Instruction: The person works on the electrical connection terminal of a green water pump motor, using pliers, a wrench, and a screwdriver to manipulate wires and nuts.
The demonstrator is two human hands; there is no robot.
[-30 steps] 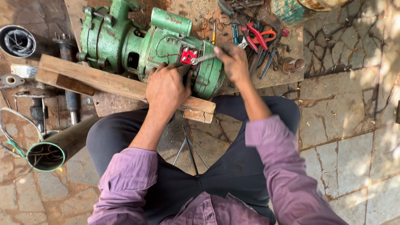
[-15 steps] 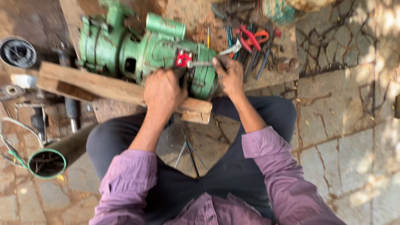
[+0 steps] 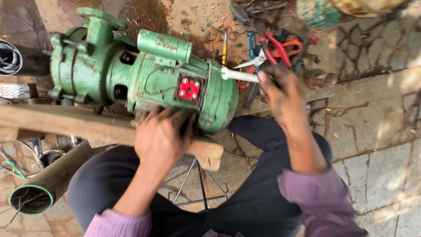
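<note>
A worn green pump motor point(image 3: 144, 79), its paint chipped and rust-stained with a red terminal plate point(image 3: 189, 89) on its side, lies across a wooden plank point(image 3: 66, 123) over my knees, above the cracked stone floor point(image 3: 372, 131). My left hand point(image 3: 160, 140) is clenched against the motor's lower casing just under that plate, while my right hand point(image 3: 280, 94) grips a white-handled tool point(image 3: 239, 75) set against the motor's end. The tool's tip is hidden where it meets the casing, my right-hand fingers are blurred, and the heap of pliers point(image 3: 276, 48) behind is hard to sort out.
</note>
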